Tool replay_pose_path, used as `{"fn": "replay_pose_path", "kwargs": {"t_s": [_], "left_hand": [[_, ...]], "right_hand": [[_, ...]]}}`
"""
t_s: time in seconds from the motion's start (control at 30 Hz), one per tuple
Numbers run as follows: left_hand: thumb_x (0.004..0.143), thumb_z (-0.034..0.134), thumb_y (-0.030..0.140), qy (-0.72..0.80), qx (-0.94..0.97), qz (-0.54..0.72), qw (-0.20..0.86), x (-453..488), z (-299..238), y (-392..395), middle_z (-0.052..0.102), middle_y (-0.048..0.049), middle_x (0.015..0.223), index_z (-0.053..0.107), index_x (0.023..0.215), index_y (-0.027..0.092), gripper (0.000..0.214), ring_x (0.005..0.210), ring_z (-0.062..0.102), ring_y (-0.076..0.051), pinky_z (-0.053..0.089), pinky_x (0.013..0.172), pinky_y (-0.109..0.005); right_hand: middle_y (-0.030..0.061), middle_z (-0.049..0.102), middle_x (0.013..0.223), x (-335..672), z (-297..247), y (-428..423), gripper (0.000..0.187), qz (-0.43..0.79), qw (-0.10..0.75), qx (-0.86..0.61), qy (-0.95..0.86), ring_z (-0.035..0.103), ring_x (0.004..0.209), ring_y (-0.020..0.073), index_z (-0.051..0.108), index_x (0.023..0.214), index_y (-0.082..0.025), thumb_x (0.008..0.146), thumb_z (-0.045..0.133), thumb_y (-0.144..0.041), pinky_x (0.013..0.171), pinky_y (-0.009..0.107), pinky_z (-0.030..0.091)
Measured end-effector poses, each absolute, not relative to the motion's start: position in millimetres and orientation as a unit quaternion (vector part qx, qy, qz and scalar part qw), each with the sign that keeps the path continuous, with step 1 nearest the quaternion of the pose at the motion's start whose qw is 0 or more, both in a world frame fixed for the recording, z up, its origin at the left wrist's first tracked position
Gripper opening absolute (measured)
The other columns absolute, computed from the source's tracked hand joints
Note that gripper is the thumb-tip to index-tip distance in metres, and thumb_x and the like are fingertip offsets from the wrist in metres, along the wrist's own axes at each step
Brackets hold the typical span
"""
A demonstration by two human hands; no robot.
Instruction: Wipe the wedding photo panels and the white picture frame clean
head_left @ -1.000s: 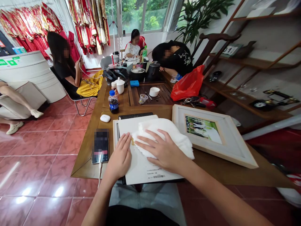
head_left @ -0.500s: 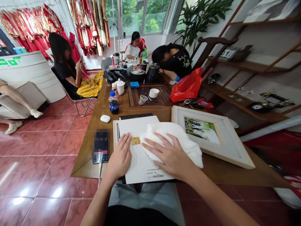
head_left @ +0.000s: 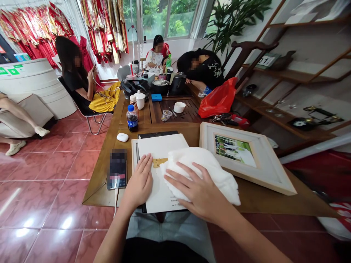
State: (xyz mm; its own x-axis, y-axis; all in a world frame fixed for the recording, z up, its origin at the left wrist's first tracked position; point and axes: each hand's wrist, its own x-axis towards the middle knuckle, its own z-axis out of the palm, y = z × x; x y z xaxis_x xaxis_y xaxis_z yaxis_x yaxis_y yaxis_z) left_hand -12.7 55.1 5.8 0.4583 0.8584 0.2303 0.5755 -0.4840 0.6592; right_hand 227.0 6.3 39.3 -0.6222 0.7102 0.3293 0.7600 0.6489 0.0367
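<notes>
Okay, head view only: 2 bare hands work on a brown wooden table. The left hand lies flat, fingers apart and gripping nothing, on the left part of a white paper sheet that sits over a black folder. The right hand is spread open on top of a crumpled white cloth, pressing down, not clamped on it. Compared with a moment ago, the cloth and right hand have slid toward the person, so a small gold-yellow patch on the sheet shows more, its right end still under the cloth. Just left of the left hand lies a phone with a blurred screen, with a white charging cable attached. Right of the cloth, near the right hand, sits a pale wooden picture frame holding a photo. Farther up stand a plastic water bottle with a blue label and a red plastic bag.
</notes>
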Motion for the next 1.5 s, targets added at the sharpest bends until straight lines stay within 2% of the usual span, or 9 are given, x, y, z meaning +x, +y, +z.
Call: {"fn": "replay_pose_path", "kwargs": {"t_s": [0.23, 0.5, 0.63, 0.77, 0.97, 1.07, 1.33, 1.5], "left_hand": [[0.106, 0.028, 0.022, 0.437, 0.811, 0.29, 0.26, -12.3, 4.8, 55.5, 0.031, -0.0074, 0.169, 0.031, 0.161, 0.022, 0.055, 0.159, 0.02, -0.025, 0.024, 0.129, -0.054], [0.106, 0.027, 0.021, 0.433, 0.819, 0.28, 0.252, -14.3, 3.9, 56.4, 0.029, -0.0101, 0.169, 0.031, 0.161, 0.018, 0.055, 0.159, 0.018, -0.024, 0.023, 0.13, -0.052], [0.105, 0.027, 0.02, 0.435, 0.819, 0.277, 0.252, -14.2, 4.2, 56.4, 0.029, -0.0108, 0.169, 0.03, 0.161, 0.016, 0.056, 0.159, 0.017, -0.024, 0.023, 0.13, -0.053], [0.106, 0.027, 0.021, 0.436, 0.814, 0.284, 0.258, -13.3, 5.9, 55.5, 0.03, -0.0093, 0.169, 0.031, 0.161, 0.02, 0.055, 0.159, 0.019, -0.025, 0.024, 0.129, -0.054], [0.106, 0.027, 0.021, 0.443, 0.81, 0.281, 0.263, -12.4, 8.3, 54.8, 0.03, -0.0083, 0.169, 0.032, 0.16, 0.019, 0.055, 0.159, 0.019, -0.025, 0.023, 0.13, -0.053], [0.106, 0.028, 0.02, 0.439, 0.81, 0.291, 0.259, -12.4, 7.2, 55.1, 0.031, -0.0073, 0.168, 0.033, 0.16, 0.022, 0.055, 0.159, 0.021, -0.025, 0.025, 0.129, -0.054], [0.105, 0.029, 0.021, 0.44, 0.812, 0.282, 0.26, -13.4, 7.1, 55.5, 0.03, -0.0094, 0.168, 0.032, 0.16, 0.019, 0.055, 0.159, 0.019, -0.025, 0.023, 0.13, -0.054], [0.105, 0.03, 0.019, 0.438, 0.813, 0.286, 0.256, -13.8, 7.4, 55.4, 0.03, -0.0078, 0.168, 0.031, 0.161, 0.022, 0.056, 0.159, 0.02, -0.026, 0.026, 0.129, -0.055]], "right_hand": [[0.0047, 0.061, 0.147, 234.8, 38.0, -0.4, 0.053, -0.096, 0.142, -0.416, -0.893, 0.041, 0.141, 0.0333, 0.059, 0.143, -0.026, 0.097, 0.055, -0.053, 0.112, 0.056, 0.021], [0.0036, 0.062, 0.145, 189.4, 43.8, -9.8, 0.059, -0.131, 0.147, -0.335, -0.921, 0.04, 0.138, 0.0346, 0.06, 0.141, -0.02, 0.096, 0.053, -0.058, 0.113, 0.056, 0.017], [0.0036, 0.063, 0.144, 194.0, 42.7, -10.7, 0.058, -0.119, 0.154, -0.343, -0.919, 0.041, 0.137, 0.0333, 0.061, 0.139, -0.022, 0.096, 0.055, -0.059, 0.113, 0.055, 0.017], [0.004, 0.062, 0.145, 216.8, 38.7, -11.0, 0.053, -0.099, 0.158, -0.379, -0.906, 0.04, 0.139, 0.0321, 0.062, 0.139, -0.024, 0.097, 0.054, -0.055, 0.114, 0.055, 0.018], [0.0034, 0.062, 0.146, 240.6, 30.5, -14.2, 0.05, -0.093, 0.191, -0.432, -0.876, 0.043, 0.138, 0.0327, 0.061, 0.141, -0.025, 0.099, 0.05, -0.05, 0.114, 0.055, 0.02], [0.0046, 0.063, 0.145, 236.2, 30.9, -16.5, 0.049, -0.107, 0.18, -0.419, -0.884, 0.041, 0.139, 0.0336, 0.062, 0.14, -0.025, 0.099, 0.05, -0.049, 0.114, 0.057, 0.019], [0.0036, 0.059, 0.149, 192.2, 36.5, -28.3, 0.057, -0.139, 0.148, -0.32, -0.925, 0.035, 0.141, 0.0372, 0.062, 0.139, -0.023, 0.098, 0.045, -0.059, 0.116, 0.061, 0.011], [0.0044, 0.058, 0.15, 190.8, 33.9, -31.5, 0.06, -0.138, 0.147, -0.305, -0.931, 0.034, 0.143, 0.0367, 0.062, 0.139, -0.024, 0.096, 0.048, -0.064, 0.114, 0.061, 0.016]]}}
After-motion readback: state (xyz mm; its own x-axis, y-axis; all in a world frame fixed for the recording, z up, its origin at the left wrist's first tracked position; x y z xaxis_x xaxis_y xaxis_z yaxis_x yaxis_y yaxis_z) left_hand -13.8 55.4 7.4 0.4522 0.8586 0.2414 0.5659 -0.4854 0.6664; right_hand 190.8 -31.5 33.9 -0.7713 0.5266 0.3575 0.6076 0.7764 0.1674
